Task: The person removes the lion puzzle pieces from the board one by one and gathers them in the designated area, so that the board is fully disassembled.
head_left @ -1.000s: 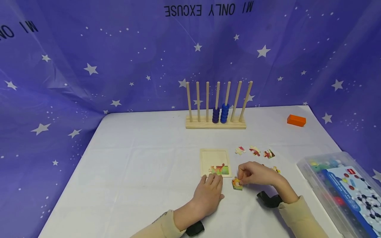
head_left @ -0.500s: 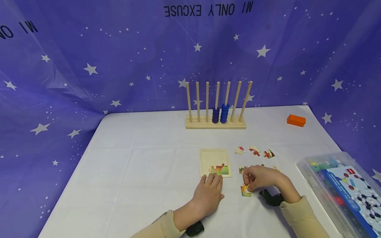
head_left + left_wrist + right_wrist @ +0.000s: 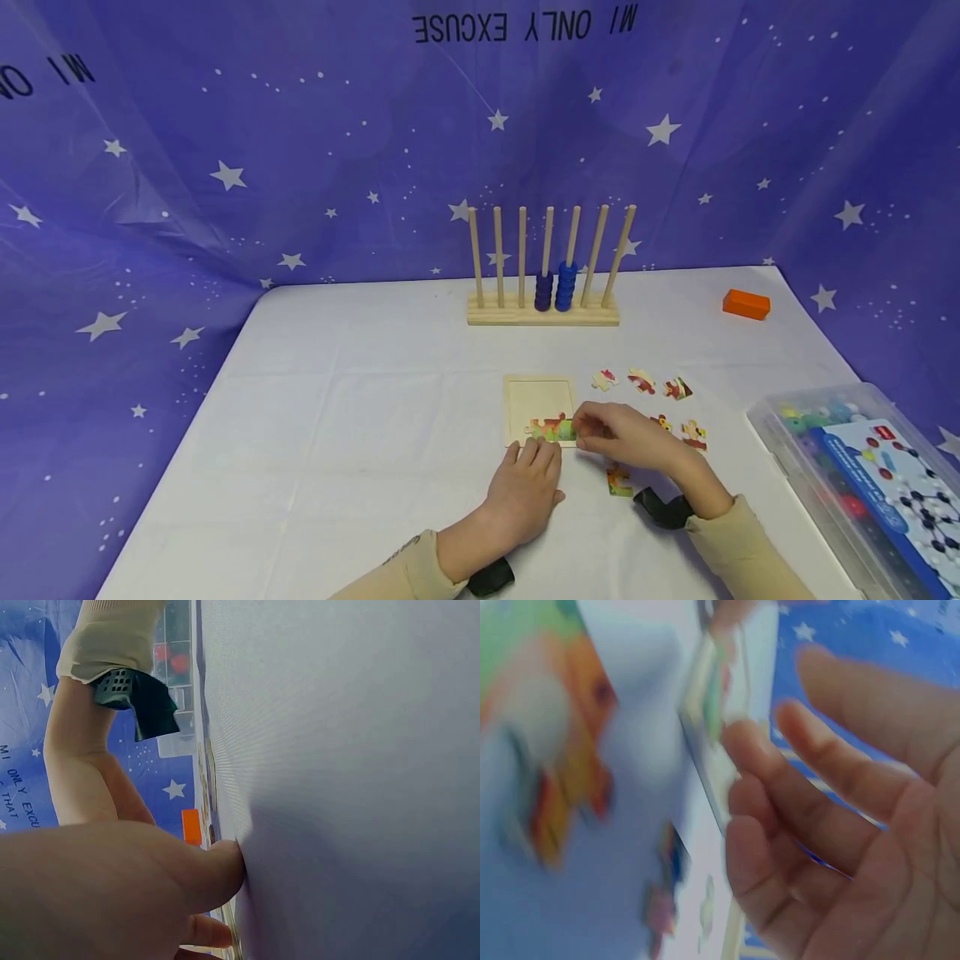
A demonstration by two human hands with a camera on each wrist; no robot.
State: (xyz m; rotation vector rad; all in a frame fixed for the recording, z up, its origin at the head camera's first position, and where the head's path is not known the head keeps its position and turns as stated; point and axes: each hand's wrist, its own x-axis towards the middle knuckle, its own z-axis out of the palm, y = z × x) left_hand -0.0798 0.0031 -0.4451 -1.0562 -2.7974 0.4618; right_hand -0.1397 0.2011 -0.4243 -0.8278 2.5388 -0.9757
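My left hand (image 3: pixel 525 493) lies with its fingertips at the lower edge of a shallow wooden puzzle frame (image 3: pixel 510 408). A joined strip of puzzle pieces (image 3: pixel 551 428) with a red and green picture lies in the frame's lower right. By the frame's right edge is my right hand (image 3: pixel 626 433), fingers loosely bent; in the right wrist view nothing shows between thumb and index finger, though it is blurred. Below that hand lies a loose puzzle piece (image 3: pixel 619 481), partly covered. One more piece seen before is hidden under the hand.
Several other loose puzzle pieces (image 3: pixel 641 381) lie right of the frame. A wooden peg rack (image 3: pixel 543 317) with blue and purple beads stands behind. An orange block (image 3: pixel 746 304) sits at the back right, a clear plastic case (image 3: pixel 780 433) along the right edge.
The right hand first drew the loose piece slightly right and toward me, then let go and moved left and up to the frame's right edge. My left hand has stayed in place.
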